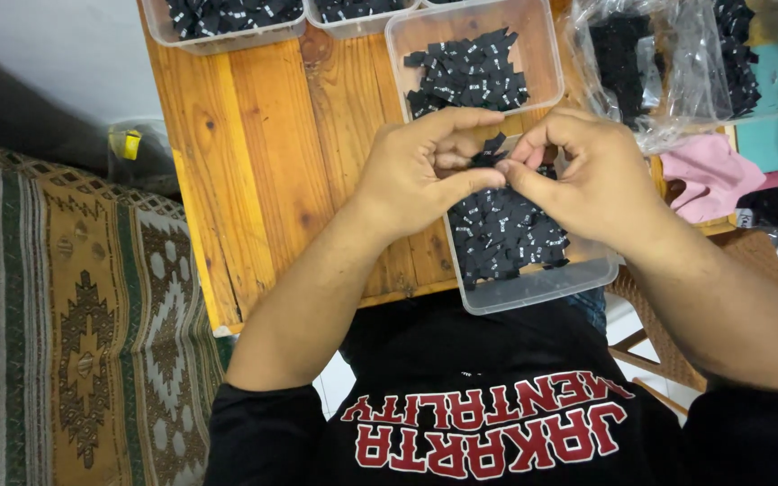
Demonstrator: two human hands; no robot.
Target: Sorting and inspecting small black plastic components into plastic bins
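Head view: left hand (416, 171) and right hand (578, 171) meet fingertip to fingertip, pinching a small black label (494, 144) between them. Directly beneath the grip sits a clear tub (542, 283) of like labels; a second tub (533, 36) lies just beyond, on the wooden table (254, 135).

Person, head-camera view. Left hand (416, 171) and right hand (578, 175): bare, no rings, watch or gloves visible. Forearms: bare to the upper arm. Garment: black short-sleeved shirt (497, 423), sleeves ending above the elbows; red block lettering with white outline across the chest, seen upside down.
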